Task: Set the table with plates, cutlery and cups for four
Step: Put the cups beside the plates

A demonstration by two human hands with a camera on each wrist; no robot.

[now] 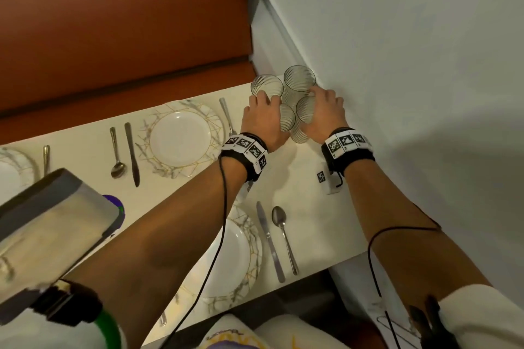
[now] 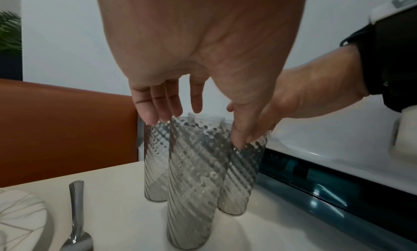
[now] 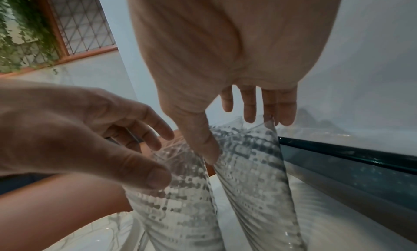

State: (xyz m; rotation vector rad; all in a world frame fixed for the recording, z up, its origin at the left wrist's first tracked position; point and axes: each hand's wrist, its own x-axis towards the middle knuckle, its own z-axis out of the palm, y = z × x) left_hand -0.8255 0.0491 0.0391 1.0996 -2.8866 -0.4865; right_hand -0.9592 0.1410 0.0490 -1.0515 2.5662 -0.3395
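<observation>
Glasses [image 1: 299, 85] x4, clustered; left hand [image 1: 262, 119] & right hand [image 1: 326, 113] each pinch rims.

White table [image 1: 85, 150] bears plates [image 1: 181, 139], knives [image 1: 131, 153], spoons [image 1: 116, 156]; four glasses [image 1: 299, 81] clustered by the wall [image 1: 397, 65].

The near plate [image 1: 241, 249] is half covered by the left forearm [image 1: 175, 235]; the left plate [image 1: 14, 163] (marbled rim) is cut by the edge.

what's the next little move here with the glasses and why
Probably close each hand on a glass and lift it clear of the cluster. The four glasses stand bunched at the table corner, with left hand and right hand at their rims, and the laid plates have no glass beside them.
</observation>
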